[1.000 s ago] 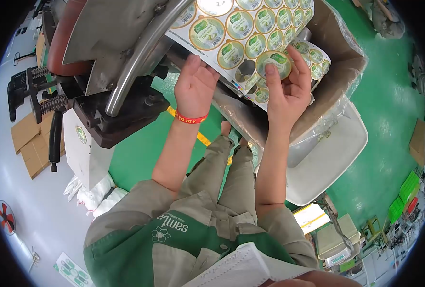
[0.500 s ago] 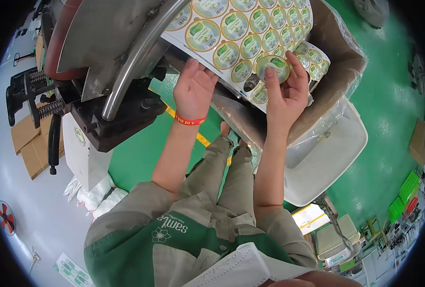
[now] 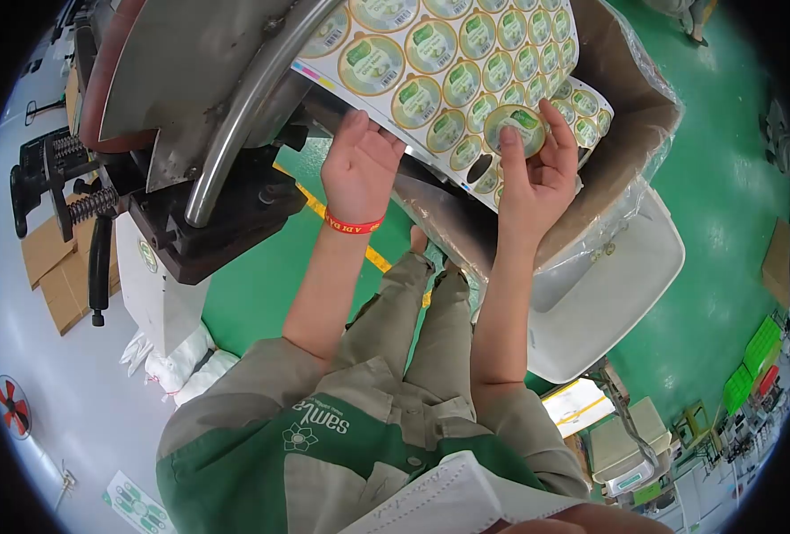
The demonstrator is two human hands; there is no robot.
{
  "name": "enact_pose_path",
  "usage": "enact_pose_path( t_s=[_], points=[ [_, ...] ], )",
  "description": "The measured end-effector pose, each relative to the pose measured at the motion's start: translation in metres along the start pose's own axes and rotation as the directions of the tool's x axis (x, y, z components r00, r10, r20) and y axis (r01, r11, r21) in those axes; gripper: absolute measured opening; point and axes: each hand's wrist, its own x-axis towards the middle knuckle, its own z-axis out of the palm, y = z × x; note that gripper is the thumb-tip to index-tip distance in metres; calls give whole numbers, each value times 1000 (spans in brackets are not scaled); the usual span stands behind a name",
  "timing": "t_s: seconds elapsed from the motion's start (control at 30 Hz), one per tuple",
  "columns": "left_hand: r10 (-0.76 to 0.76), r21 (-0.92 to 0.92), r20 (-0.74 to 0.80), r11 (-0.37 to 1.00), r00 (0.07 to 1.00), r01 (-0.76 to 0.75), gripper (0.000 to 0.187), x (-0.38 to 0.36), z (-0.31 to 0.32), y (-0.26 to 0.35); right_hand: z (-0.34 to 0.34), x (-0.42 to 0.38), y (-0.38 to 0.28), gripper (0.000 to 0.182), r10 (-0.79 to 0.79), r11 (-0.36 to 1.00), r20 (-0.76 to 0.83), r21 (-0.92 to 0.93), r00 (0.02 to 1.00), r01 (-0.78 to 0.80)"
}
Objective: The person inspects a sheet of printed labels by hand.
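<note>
Right hand (image 3: 535,173) is pinching a round gold-rimmed printed disc (image 3: 516,131), its thumb pressing on the printed face and its index finger crooking round the far edge, the gap closed down to the disc; the other fingers are curling loosely beneath. The disc is showing in front of the lower right part of a printed label sheet (image 3: 444,53); whether it is touching the sheet cannot be told. A dark oval opening (image 3: 479,167) is showing in the sheet just beside the disc. Left hand (image 3: 361,173) is lying palm up, its thumb standing apart from its fingers, at the sheet's lower edge; the fingertips are partly hidden there, so whether they are gripping cannot be told. A red wristband (image 3: 354,223) with yellow lettering is circling that wrist. The sheet, bearing rows of round labels, is slanting over a plastic-lined cardboard box (image 3: 631,120), with a second, curled label sheet (image 3: 585,111) sitting in the box, near the right fingers. A pale plastic tub (image 3: 604,298) is standing beside the box on the green floor (image 3: 697,258). To the left, a curved steel bar (image 3: 226,169) is running above a black machine base (image 3: 221,218), near the left hand.
</note>
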Motion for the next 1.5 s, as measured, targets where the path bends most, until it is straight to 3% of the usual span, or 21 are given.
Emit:
enact_pose_path(
  t_s=[0.07, 0.2, 0.27, 0.67, 0.97, 1.03, 1.17, 1.4, 1.5],
  points=[
    [23, 26, -16, 999, 1000, -22, 45, 0, -3, -2, 0, 0, 1, 42, -6, 1000, 0, -22, 1000, 6],
    [28, 27, -1, 999, 1000, -28, 45, 0, -2, -1, 1, -1, 0, 41, -11, 1000, -14, 17, 1000, 11],
    [9, -8, 14, 1000, 1000, -9, 32, -1, 1, 0, 0, -2, -1, 41, 2, 1000, -15, 5, 1000, -2],
    [-2, 35, 5, 999, 1000, 2, 39, -3, 3, 1, 2, -5, -1, 41, 22, 1000, -33, 8, 999, -22],
    [2, 54, 1, 999, 1000, -2, 41, -3, 4, 3, 18, -6, -6, 45, 46, 999, 50, 19, 998, -47],
    [9, 95, -11, 995, 1000, -7, 41, -3, 7, 4, 27, -2, -7, 41, 7, 996, 157, -90, 987, 7],
    [-5, 102, -49, 995, 999, 10, 41, -3, 6, 8, 46, 7, -20, 36, -88, 987, 285, -106, 954, 123],
    [15, 82, -36, 997, 999, -12, 38, -3, 10, 9, 40, 12, -19, 38, -81, 997, 160, 20, 984, 78],
    [23, 67, -24, 998, 999, -21, 37, -3, 8, 8, 34, 10, -17, 38, -64, 998, 135, -9, 989, 65]
  ],
)
